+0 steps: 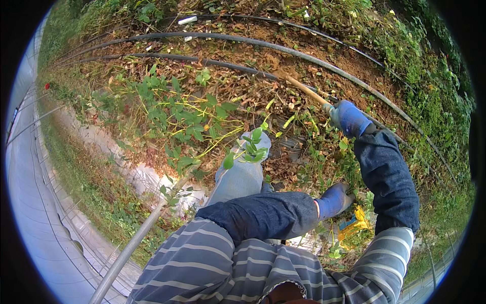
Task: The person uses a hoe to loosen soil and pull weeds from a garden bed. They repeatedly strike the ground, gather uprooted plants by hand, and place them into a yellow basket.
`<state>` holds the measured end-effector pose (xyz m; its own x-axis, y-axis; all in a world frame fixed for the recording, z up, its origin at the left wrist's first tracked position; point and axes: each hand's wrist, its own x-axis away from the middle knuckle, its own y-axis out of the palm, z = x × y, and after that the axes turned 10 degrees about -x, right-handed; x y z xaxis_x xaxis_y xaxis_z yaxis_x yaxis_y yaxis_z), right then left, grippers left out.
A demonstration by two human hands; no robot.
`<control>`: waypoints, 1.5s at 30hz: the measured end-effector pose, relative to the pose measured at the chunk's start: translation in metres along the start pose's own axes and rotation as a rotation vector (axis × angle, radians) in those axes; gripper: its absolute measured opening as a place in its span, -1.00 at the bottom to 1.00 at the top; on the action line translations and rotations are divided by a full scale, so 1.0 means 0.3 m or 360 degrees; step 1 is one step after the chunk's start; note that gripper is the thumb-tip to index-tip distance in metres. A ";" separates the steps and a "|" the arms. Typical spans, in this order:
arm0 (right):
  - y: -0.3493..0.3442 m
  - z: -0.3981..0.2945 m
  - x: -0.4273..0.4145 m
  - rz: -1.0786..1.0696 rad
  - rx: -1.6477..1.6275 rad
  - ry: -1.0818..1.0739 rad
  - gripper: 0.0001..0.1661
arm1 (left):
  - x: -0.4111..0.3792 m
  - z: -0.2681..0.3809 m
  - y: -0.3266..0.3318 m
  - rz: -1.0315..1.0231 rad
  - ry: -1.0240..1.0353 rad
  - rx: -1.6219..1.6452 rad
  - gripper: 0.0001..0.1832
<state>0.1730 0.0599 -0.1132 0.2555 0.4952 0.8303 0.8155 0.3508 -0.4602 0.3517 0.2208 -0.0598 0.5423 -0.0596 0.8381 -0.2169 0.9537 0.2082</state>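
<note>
My right hand [350, 118], in a blue knit work glove, grips the wooden handle [305, 90] of a hand tool. The handle slants toward the brown soil [275, 66] beside a black irrigation hose [243, 68]. The tool's working end is too blurred to make out. My left hand [335, 200], also in a blue glove, reaches low across my body into green weeds [351, 167]. Its fingertips are among the leaves, and what they hold is hidden. Cut green stem pieces [289, 121] and dry leaves lie between my hands and my knee [243, 167].
Leafy rose-like stems [190, 117] spread over the bed to the left of my knee. A metal pole [131, 247] rises at lower left. A thicker grey hose [265, 43] curves across the bed. Yellow plastic [355, 228] lies near my left hand. White plastic sheeting [22, 182] lines the left side.
</note>
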 end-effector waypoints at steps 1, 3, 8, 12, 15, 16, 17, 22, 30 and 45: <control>-0.016 0.013 0.025 -0.0055 -0.0161 0.0046 -0.20 | -0.002 -0.014 0.012 -0.0001 0.0015 -0.0119 -0.61; -0.052 0.042 0.079 -0.0189 -0.0461 0.0117 -0.17 | -0.016 -0.033 0.041 -0.0018 -0.0096 -0.0162 -0.56; -0.106 0.027 0.122 0.0112 -0.0153 0.0071 -0.33 | -0.039 -0.074 0.075 -0.0171 -0.0136 0.0095 -0.51; -0.278 0.065 0.219 0.0201 0.0220 -0.0002 -0.36 | -0.060 -0.090 0.075 -0.0253 -0.0275 0.0091 -0.56; -0.398 0.136 0.350 0.0369 -0.0086 0.0100 -0.37 | -0.091 -0.094 0.059 -0.0292 -0.0211 0.0191 -0.54; -0.438 0.154 0.387 0.0361 -0.0087 0.0156 -0.37 | -0.099 -0.088 0.053 -0.0313 -0.0190 0.0248 -0.53; -0.469 0.166 0.423 0.0376 -0.0057 0.0224 -0.38 | -0.105 -0.079 0.045 -0.0339 -0.0185 0.0261 -0.51; -0.554 0.147 0.483 0.0589 0.0151 0.0245 -0.39 | -0.079 0.014 -0.018 -0.0317 -0.0245 0.0428 -0.40; -0.651 0.160 0.460 0.0585 0.0561 0.0378 -0.35 | -0.044 0.119 -0.120 -0.0385 -0.0338 0.0401 -0.32; -0.629 0.221 0.227 0.0591 0.1287 0.0049 -0.56 | -0.167 -0.002 0.016 -0.0305 -0.0397 0.0942 -0.41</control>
<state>0.0021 0.0802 0.0092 0.4535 0.6712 0.5864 0.0642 0.6316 -0.7726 0.3240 0.2287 -0.1012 0.4273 -0.3460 0.8353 -0.5828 0.6009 0.5470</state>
